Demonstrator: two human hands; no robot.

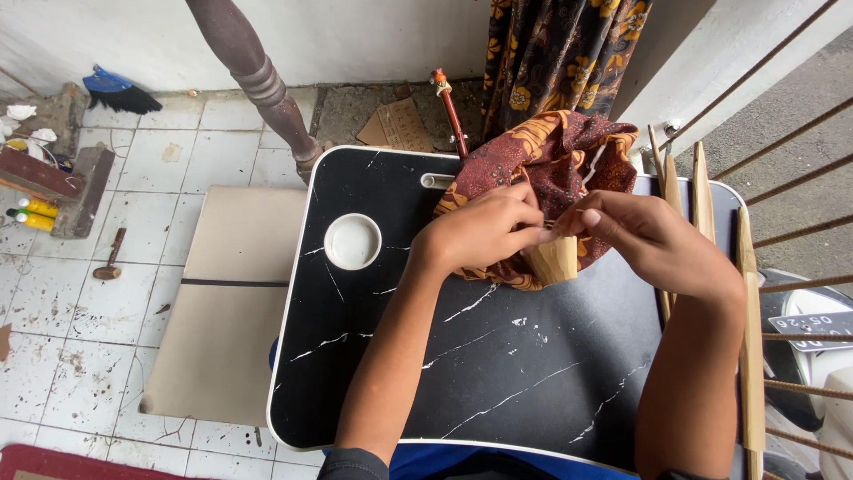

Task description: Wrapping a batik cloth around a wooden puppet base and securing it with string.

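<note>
A black marble-patterned lap table with a white rim [462, 373] is occupying the near centre, and both forearms are reaching across it from the near edge. The left hand [484, 233] is curling its fingers closed, fingertips pinching at the top of a small pale wooden block [553, 260] standing just past the table's middle. The right hand [653, 240] is meeting it from the right, thumb and forefinger pinched together at the same spot; whatever fine item is sitting between the fingertips is too small to tell. The block is resting against a bunched reddish-brown batik cloth with orange flowers [555, 156], which is lying on the far part of the table. A round white cup recess [353, 241] is sitting to the left of the hands. Pale bamboo slats [751, 293] are lying along the table's right edge. On the left, a flat beige board [227, 302] is lying on the white tiled floor [80, 302], with a small hammer [110, 256] further left. A dark turned wooden post [258, 76] is leaning at the far side.
</note>
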